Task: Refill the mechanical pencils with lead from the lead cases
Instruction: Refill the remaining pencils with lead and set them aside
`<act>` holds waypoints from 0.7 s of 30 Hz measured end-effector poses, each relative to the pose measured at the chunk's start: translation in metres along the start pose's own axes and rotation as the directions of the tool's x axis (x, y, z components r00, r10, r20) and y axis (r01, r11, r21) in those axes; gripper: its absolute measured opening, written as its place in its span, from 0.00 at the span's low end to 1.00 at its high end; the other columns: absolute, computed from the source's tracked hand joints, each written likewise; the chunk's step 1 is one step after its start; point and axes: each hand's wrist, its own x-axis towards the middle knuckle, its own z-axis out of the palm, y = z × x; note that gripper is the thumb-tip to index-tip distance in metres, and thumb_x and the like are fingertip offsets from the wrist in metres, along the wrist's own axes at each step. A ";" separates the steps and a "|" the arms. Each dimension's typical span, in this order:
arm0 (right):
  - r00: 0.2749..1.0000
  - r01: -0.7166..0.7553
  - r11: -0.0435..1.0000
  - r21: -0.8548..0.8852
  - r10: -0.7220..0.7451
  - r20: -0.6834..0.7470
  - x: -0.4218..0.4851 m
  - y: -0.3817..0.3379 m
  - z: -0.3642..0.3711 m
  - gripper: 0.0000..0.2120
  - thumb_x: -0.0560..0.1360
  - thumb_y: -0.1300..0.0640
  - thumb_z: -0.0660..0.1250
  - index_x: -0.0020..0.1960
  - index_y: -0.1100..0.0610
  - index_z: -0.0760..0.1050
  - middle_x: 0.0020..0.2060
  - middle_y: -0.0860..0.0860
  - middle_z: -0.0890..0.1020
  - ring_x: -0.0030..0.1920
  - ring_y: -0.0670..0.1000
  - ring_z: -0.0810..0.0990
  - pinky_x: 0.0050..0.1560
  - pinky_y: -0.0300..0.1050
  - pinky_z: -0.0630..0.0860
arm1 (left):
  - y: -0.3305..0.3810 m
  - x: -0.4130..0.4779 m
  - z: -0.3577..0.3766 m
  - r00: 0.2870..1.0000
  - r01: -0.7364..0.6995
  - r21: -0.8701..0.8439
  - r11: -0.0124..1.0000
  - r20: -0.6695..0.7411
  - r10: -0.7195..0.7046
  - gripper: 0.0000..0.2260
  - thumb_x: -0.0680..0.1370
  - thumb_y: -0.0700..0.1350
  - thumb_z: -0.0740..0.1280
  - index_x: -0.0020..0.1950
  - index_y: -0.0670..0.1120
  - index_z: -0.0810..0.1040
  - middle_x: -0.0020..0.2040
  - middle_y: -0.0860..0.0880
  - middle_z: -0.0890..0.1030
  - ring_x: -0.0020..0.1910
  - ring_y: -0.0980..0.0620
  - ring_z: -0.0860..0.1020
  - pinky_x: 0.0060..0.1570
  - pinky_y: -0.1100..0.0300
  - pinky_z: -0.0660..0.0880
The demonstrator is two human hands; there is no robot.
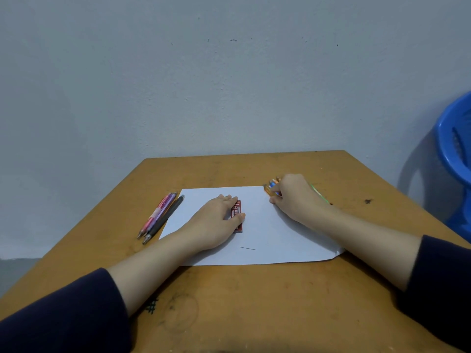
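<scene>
- The left hand (219,220) lies on a white sheet of paper (280,238) at mid-frame. Its thumb is curled across a red lead case (237,215) and its fingers are nearly straight alongside; the palm hides the case's left edge.
- The right hand (293,197), right of centre at the sheet's far corner, has its fingers curled round an orange lead case (269,188). Most of that case is covered, and a blue part on it is too blurred to name.
- A green mechanical pencil (319,195) shows only as a thin streak past the right hand's knuckles; whether the hand holds it cannot be told.
- Three mechanical pencils (158,217), pink, purple and dark grey, lie side by side at the sheet's left edge, tips toward the lower left.
- A loose lead (247,248) lies on the sheet below the left hand.
- The bench (229,301) has bare wood toward the bottom of the frame and beyond the sheet up to the wall (204,85).
- A blue plastic chair (456,149) is cut off by the right edge.
</scene>
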 end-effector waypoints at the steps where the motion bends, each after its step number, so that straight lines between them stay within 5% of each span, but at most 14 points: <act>1: 0.999 0.011 1.000 0.011 -0.011 -0.035 0.000 0.001 0.001 0.12 0.76 0.54 0.64 0.44 0.62 0.81 0.35 0.54 0.73 0.36 0.55 0.73 0.35 0.44 0.68 | 0.000 0.000 0.000 1.000 -0.001 0.002 1.000 0.000 0.001 0.26 0.81 0.53 0.58 0.77 0.47 0.58 0.78 0.51 0.58 0.77 0.55 0.51 0.75 0.57 0.50; 4: 0.994 0.058 0.994 0.091 -0.049 -0.095 -0.006 -0.001 -0.003 0.11 0.77 0.56 0.63 0.48 0.61 0.82 0.42 0.57 0.77 0.44 0.59 0.78 0.42 0.46 0.73 | 0.001 -0.001 0.000 1.000 -0.002 -0.004 1.000 -0.005 0.002 0.25 0.82 0.53 0.58 0.77 0.47 0.59 0.78 0.51 0.58 0.77 0.55 0.51 0.75 0.58 0.50; 7: 0.990 0.127 0.966 0.224 -0.110 -0.088 -0.019 -0.014 -0.011 0.13 0.78 0.55 0.63 0.61 0.55 0.78 0.49 0.53 0.77 0.48 0.53 0.75 0.45 0.43 0.66 | 0.003 -0.002 0.000 1.000 0.001 -0.009 1.000 -0.023 -0.002 0.25 0.82 0.51 0.58 0.77 0.46 0.59 0.77 0.50 0.58 0.77 0.55 0.51 0.73 0.60 0.49; 11: 0.969 0.249 0.913 0.324 -0.233 -0.086 -0.035 -0.030 -0.009 0.17 0.79 0.51 0.62 0.66 0.55 0.74 0.56 0.51 0.76 0.52 0.49 0.75 0.53 0.37 0.67 | 0.001 -0.001 -0.001 0.994 0.038 0.022 0.999 -0.104 -0.035 0.23 0.82 0.49 0.56 0.76 0.44 0.61 0.76 0.48 0.62 0.76 0.52 0.56 0.73 0.59 0.53; 15: 0.943 0.308 0.899 0.311 -0.333 0.028 -0.041 -0.036 -0.006 0.24 0.79 0.51 0.60 0.73 0.56 0.65 0.72 0.51 0.67 0.70 0.48 0.64 0.67 0.36 0.58 | -0.003 -0.001 -0.011 0.966 0.109 0.100 0.989 -0.247 -0.081 0.19 0.82 0.45 0.57 0.72 0.43 0.66 0.72 0.46 0.68 0.71 0.50 0.64 0.68 0.58 0.60; 21: 0.899 0.349 0.883 0.314 -0.410 0.155 -0.043 -0.039 -0.002 0.26 0.81 0.48 0.57 0.76 0.54 0.58 0.76 0.47 0.57 0.75 0.45 0.55 0.73 0.37 0.51 | -0.020 0.004 -0.032 0.920 0.300 0.185 0.936 -0.315 -0.232 0.17 0.80 0.40 0.57 0.68 0.41 0.68 0.66 0.42 0.69 0.67 0.44 0.63 0.60 0.55 0.64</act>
